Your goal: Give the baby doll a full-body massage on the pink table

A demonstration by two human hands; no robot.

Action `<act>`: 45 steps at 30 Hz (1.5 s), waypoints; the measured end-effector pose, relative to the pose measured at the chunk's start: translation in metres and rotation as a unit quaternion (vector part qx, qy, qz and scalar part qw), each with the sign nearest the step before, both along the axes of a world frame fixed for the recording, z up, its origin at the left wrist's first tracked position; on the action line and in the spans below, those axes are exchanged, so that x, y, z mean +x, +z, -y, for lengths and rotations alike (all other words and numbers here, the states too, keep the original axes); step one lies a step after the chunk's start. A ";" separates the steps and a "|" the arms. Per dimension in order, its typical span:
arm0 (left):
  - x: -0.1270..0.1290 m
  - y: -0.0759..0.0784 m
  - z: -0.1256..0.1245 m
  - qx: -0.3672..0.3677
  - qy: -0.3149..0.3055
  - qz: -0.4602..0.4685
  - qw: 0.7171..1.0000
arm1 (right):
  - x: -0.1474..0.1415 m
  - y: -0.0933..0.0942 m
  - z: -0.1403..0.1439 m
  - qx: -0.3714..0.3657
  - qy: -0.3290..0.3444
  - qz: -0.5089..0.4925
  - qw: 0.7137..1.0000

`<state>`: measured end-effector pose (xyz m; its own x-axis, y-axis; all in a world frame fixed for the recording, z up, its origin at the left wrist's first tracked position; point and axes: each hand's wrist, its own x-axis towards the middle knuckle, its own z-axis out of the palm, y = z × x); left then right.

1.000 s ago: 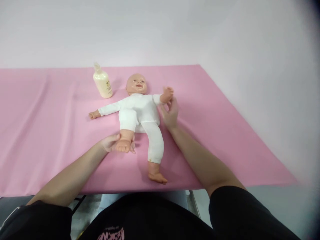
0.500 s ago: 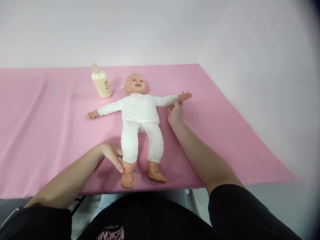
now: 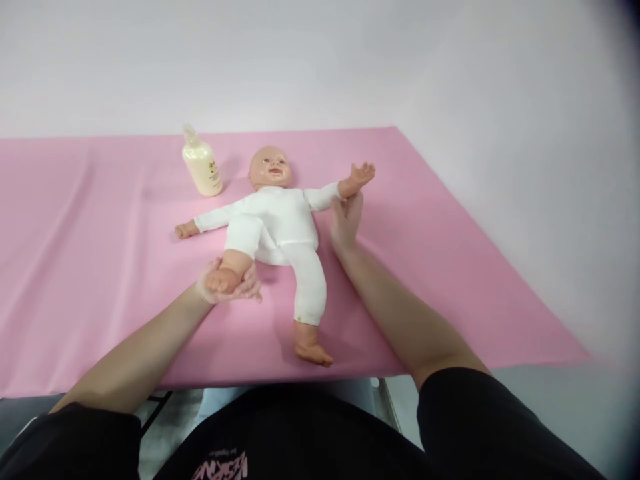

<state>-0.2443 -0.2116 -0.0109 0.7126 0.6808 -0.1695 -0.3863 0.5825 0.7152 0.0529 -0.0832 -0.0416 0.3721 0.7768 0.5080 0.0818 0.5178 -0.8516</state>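
A baby doll point(image 3: 286, 217) with a white cloth body lies on its back, head away from me. My left hand point(image 3: 249, 285) is wrapped under the doll's ankle on the left side and holds that leg raised, knee bent. The doll's foot hides part of my palm. At the doll's wrist on the right side, my right hand point(image 3: 347, 219) grips from below, lifting the forearm; my fingertips are partly hidden behind it. The doll's other leg lies straight towards me, and its other arm stretches out to the left on the cloth.
A pump bottle point(image 3: 204, 167) of pale yellow liquid stands left of the doll's head. Pink cloth point(image 3: 425, 280) covers the table, whose front edge is close to my body. A pale wall point(image 3: 320, 60) rises behind.
My left hand has raised the doll's leg, bending it up and to the left. My right hand has lifted the doll's forearm and shifted it slightly inward.
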 end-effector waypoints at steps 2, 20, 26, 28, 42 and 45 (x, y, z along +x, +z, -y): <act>0.003 0.007 -0.004 -0.021 0.031 0.018 0.999 | -0.008 0.007 0.012 0.020 0.013 0.069 0.997; 0.006 0.006 -0.007 0.013 0.044 -0.013 0.999 | -0.023 0.017 0.031 0.084 0.132 0.312 0.937; -0.002 0.010 -0.008 0.130 -0.345 -0.010 0.930 | -0.015 0.007 0.015 0.043 0.042 0.099 0.993; 0.001 0.021 -0.008 0.156 -0.453 -0.016 0.878 | -0.006 -0.001 0.001 0.027 0.018 0.038 0.999; 0.005 0.024 -0.010 0.226 -0.471 -0.093 0.848 | 0.020 -0.035 -0.033 -0.050 0.038 -0.226 0.972; 0.004 0.030 -0.013 0.196 -0.497 -0.049 0.844 | 0.015 -0.027 -0.024 -0.072 0.020 -0.179 0.981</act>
<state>-0.2402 -0.1984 0.0192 0.9601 -0.2280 -0.1618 0.2263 0.2942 0.9285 0.0682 -0.0588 -0.0683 0.4738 0.8490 0.2340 -0.2536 0.3860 -0.8870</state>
